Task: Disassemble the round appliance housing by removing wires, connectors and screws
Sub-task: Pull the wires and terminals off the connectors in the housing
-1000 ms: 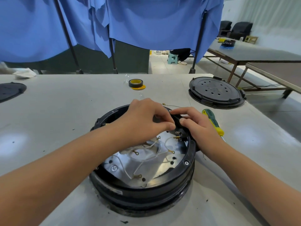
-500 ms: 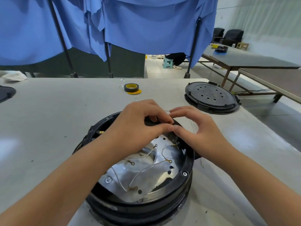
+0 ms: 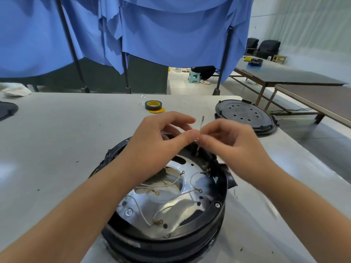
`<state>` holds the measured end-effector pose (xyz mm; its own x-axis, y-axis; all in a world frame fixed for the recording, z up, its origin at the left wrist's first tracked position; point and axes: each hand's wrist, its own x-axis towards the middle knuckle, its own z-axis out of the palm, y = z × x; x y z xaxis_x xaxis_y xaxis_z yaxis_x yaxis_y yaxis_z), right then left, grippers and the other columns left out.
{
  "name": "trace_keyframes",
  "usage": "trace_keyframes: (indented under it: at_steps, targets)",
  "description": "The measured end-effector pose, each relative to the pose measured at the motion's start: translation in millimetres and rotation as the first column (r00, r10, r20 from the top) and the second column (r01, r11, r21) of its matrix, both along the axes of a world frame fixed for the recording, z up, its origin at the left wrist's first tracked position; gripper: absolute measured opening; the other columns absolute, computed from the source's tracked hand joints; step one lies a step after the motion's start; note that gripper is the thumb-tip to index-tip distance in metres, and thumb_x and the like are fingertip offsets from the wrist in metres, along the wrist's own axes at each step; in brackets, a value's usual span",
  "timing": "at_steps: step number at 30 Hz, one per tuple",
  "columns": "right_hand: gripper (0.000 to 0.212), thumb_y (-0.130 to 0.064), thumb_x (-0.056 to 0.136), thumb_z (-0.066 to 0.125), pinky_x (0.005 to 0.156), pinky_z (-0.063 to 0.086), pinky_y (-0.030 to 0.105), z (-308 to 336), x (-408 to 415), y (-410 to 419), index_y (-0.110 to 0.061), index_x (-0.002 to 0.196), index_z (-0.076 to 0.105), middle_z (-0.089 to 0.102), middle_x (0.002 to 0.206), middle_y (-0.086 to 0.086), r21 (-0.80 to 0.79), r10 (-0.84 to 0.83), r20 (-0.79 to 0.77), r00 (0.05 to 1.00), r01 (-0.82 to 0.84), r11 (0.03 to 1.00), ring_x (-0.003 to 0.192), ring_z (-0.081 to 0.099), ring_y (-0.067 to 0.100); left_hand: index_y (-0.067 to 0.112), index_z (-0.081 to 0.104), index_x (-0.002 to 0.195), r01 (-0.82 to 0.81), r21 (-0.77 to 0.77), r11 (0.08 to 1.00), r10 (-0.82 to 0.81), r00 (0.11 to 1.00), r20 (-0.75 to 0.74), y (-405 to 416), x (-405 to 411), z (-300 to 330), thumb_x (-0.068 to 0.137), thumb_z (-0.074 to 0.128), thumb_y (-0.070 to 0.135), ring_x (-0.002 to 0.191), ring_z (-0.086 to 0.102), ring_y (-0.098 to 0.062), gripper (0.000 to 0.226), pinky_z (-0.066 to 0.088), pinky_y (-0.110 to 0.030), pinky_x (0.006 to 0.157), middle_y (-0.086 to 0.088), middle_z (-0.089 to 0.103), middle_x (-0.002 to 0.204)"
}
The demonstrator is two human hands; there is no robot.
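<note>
The round black housing (image 3: pixel 218 209) lies on the grey table, open side up, showing a shiny metal plate (image 3: pixel 182 204) with several loose white wires (image 3: pixel 140 207) ending in brass ring terminals. Both hands hover above its far rim. My left hand (image 3: pixel 157 141) and my right hand (image 3: pixel 231 141) meet fingertip to fingertip, pinching a thin wire (image 3: pixel 201 121) whose end sticks up between them. A black connector block (image 3: pixel 211 166) sits at the housing's right inner rim.
A roll of black and yellow tape (image 3: pixel 153 105) lies beyond the hands. A round black perforated cover (image 3: pixel 245 115) rests at the table's right far corner. Another dark disc (image 3: pixel 6 111) is at the left edge. Blue curtains hang behind; more tables stand at the right.
Both hands have lifted from the housing's far rim and now pinch a thin wire above it. The screwdriver seen earlier beside the right hand is hidden.
</note>
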<state>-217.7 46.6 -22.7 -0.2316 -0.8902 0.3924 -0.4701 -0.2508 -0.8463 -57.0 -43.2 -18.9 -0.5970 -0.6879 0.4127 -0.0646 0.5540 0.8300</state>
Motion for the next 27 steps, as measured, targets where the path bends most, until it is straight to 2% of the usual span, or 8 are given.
trace_keyframes:
  at_steps: [3, 5, 10, 14, 17, 20, 24, 27]
  targets:
    - [0.011, -0.013, 0.085, 0.066, 0.072, 0.057, 0.021, 7.1, -20.6, -12.7, -0.024, 0.083, 0.068, 0.072, 0.078, -0.004, -0.061, -0.168, -0.001, 0.986, 0.168, 0.984, 0.071, 0.069, 0.010, 0.034, 0.070, 0.094, 0.012, -0.056, 0.998, 0.004, 0.963, 0.269, -3.0, 1.0, -7.3, 0.083, 0.068, 0.037, 0.073, 0.061, 0.005, 0.011, 0.045, -0.009, 0.060, 0.025, 0.067, 0.080]
    - [0.013, -0.016, 0.086, 0.065, 0.066, 0.054, 0.018, 4.6, -40.4, -27.3, -0.027, 0.081, 0.068, 0.070, 0.074, -0.006, -0.003, -0.279, -0.087, 0.956, 0.280, 0.960, 0.068, 0.065, 0.004, 0.033, 0.070, 0.086, 0.080, -0.141, 0.987, -0.009, 0.895, 0.445, -1.9, 1.6, -11.5, 0.086, 0.064, 0.039, 0.075, 0.060, 0.004, 0.008, 0.047, -0.015, 0.065, 0.019, 0.068, 0.078]
    - [0.013, -0.022, 0.088, 0.060, 0.065, 0.047, 0.020, -26.0, -70.3, -65.7, -0.023, 0.092, 0.073, 0.069, 0.087, -0.008, 0.277, -0.192, -0.543, 0.818, 0.390, 0.878, 0.071, 0.059, 0.001, 0.029, 0.071, 0.082, 0.178, -0.148, 0.973, -0.068, 0.831, 0.552, 3.5, 0.4, -14.7, 0.084, 0.064, 0.042, 0.077, 0.061, 0.000, 0.015, 0.053, -0.033, 0.076, 0.015, 0.066, 0.079]
    - [0.016, -0.018, 0.085, 0.059, 0.074, 0.051, 0.029, -43.4, -64.9, -89.3, -0.021, 0.089, 0.074, 0.072, 0.089, -0.004, 0.335, -0.141, -0.621, 0.771, 0.424, 0.842, 0.080, 0.063, 0.012, 0.029, 0.071, 0.086, 0.226, -0.159, 0.961, -0.093, 0.807, 0.583, 6.0, -0.1, -16.4, 0.087, 0.062, 0.038, 0.078, 0.060, 0.000, 0.013, 0.052, -0.033, 0.076, 0.015, 0.066, 0.080]
    - [0.016, -0.016, 0.085, 0.060, 0.070, 0.045, 0.026, -46.9, -59.7, -97.4, -0.018, 0.090, 0.075, 0.073, 0.092, 0.000, 0.362, -0.154, -0.601, 0.784, 0.439, 0.822, 0.079, 0.060, 0.014, 0.029, 0.070, 0.089, 0.236, -0.197, 0.952, -0.079, 0.807, 0.586, 7.2, -1.2, -17.4, 0.087, 0.061, 0.036, 0.079, 0.058, 0.000, 0.012, 0.050, -0.027, 0.075, 0.016, 0.066, 0.081]
    - [0.017, -0.017, 0.088, 0.058, 0.079, 0.049, 0.029, -43.3, -52.8, -90.7, -0.014, 0.095, 0.073, 0.071, 0.095, 0.001, 0.333, -0.194, -0.520, 0.832, 0.407, 0.851, 0.087, 0.062, 0.016, 0.029, 0.070, 0.089, 0.245, -0.225, 0.943, -0.075, 0.815, 0.575, 7.8, -2.3, -18.8, 0.088, 0.059, 0.031, 0.082, 0.055, 0.004, 0.011, 0.046, -0.017, 0.071, 0.018, 0.066, 0.082]
    - [0.019, -0.014, 0.090, 0.055, 0.067, 0.046, 0.018, -26.7, -32.2, -60.4, -0.019, 0.093, 0.073, 0.068, 0.083, -0.011, 0.304, -0.224, -0.195, 0.955, 0.276, 0.912, 0.075, 0.059, 0.005, 0.032, 0.069, 0.089, 0.247, -0.207, 0.947, -0.087, 0.815, 0.572, 8.7, -3.4, -19.6, 0.086, 0.057, 0.030, 0.080, 0.055, 0.004, 0.012, 0.048, -0.021, 0.073, 0.020, 0.065, 0.082]
    - [0.021, -0.014, 0.090, 0.055, 0.074, 0.049, 0.021, -17.6, -17.6, -34.2, -0.024, 0.095, 0.072, 0.070, 0.089, -0.008, 0.322, -0.204, 0.001, 0.979, 0.193, 0.927, 0.082, 0.063, 0.008, 0.032, 0.069, 0.091, 0.248, -0.208, 0.946, -0.085, 0.811, 0.579, 9.4, -4.4, -18.1, 0.086, 0.057, 0.028, 0.080, 0.057, 0.002, 0.014, 0.050, -0.026, 0.075, 0.019, 0.064, 0.081]
